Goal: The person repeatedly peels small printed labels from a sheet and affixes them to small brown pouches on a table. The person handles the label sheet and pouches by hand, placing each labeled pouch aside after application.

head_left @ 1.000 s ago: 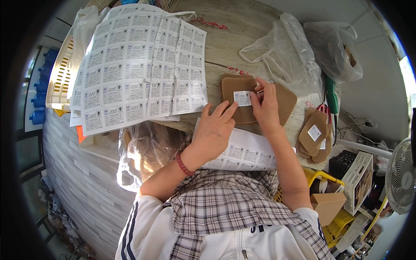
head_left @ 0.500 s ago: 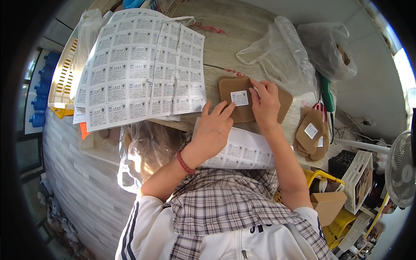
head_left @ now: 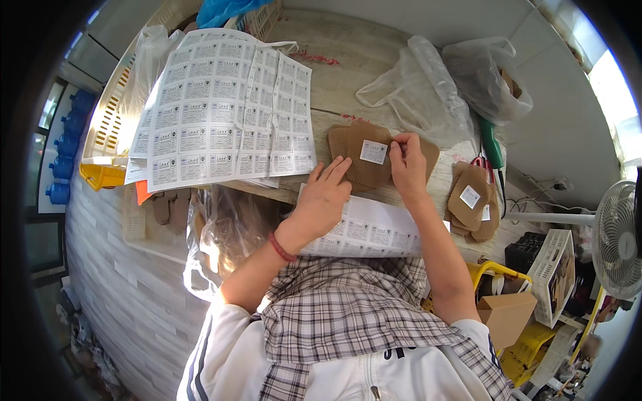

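Note:
Brown rounded flat pieces with a woven-looking surface lie overlapped on the table in front of me. The top brown piece (head_left: 364,175) is slightly turned and carries a small white printed label (head_left: 373,152). My right hand (head_left: 409,164) pinches its right edge between thumb and curled fingers. Beside the pieces' lower left side, my left hand (head_left: 317,206) rests with its fingers stretched out and holds nothing. A sheet of printed labels (head_left: 374,226) lies under that hand, running across to my right forearm. Farther left spreads a stack of larger label sheets (head_left: 221,113).
More labelled brown pieces (head_left: 466,200) are piled at the right table edge, near a green-handled tool (head_left: 491,144). Clear plastic bags (head_left: 428,93) lie at the back right. A yellow basket (head_left: 100,175), crates and a fan (head_left: 618,247) stand around the table.
My left fingers have drawn back from the label toward the lower left. My right hand has closed on the top piece's right edge, and that piece has turned a little.

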`<state>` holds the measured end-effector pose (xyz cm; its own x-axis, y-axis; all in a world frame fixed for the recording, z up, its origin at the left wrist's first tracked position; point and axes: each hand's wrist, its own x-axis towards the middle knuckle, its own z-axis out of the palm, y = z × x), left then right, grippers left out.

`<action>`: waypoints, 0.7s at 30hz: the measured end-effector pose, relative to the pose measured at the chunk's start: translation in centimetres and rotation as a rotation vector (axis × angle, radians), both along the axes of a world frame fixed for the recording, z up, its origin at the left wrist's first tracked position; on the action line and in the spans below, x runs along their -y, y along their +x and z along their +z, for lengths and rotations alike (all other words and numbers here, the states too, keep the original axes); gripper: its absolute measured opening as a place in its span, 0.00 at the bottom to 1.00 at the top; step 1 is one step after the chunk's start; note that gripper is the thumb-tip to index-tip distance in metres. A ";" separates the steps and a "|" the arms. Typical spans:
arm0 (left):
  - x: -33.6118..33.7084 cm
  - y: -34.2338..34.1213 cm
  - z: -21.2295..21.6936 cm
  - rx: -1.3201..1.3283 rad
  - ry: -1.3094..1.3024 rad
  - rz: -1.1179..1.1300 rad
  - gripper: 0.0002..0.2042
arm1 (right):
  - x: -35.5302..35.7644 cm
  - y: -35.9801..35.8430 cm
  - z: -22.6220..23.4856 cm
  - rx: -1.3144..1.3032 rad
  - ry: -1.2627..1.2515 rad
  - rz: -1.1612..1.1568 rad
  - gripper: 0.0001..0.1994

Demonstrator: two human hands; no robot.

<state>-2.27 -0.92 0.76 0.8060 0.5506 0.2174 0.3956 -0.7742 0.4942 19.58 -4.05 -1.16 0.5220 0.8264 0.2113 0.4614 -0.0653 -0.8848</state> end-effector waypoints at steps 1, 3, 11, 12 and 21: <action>-0.1 -0.1 -0.3 -0.004 0.000 -0.008 0.01 | 0.4 0.2 0.6 0.018 -0.013 0.009 0.07; -0.2 -0.2 -0.5 0.018 0.016 -0.018 0.01 | 1.3 1.4 1.1 0.051 0.054 -0.052 0.07; 0.3 -0.7 2.0 0.055 -0.132 -0.052 0.03 | 12.2 13.1 3.6 0.295 0.022 -0.540 0.07; 0.6 -0.8 1.8 0.086 -0.173 -0.032 0.04 | 12.6 12.6 3.6 0.479 -0.062 -0.545 0.09; 2.3 -0.4 1.3 0.163 -0.385 0.019 0.04 | 9.7 -3.3 3.9 0.260 -0.161 0.280 0.06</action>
<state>-2.69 -3.17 2.10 0.7668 0.6311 0.1170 0.3006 -0.5141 0.8033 16.32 -13.73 2.75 0.2186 0.9621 0.1630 0.6879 -0.0335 -0.7250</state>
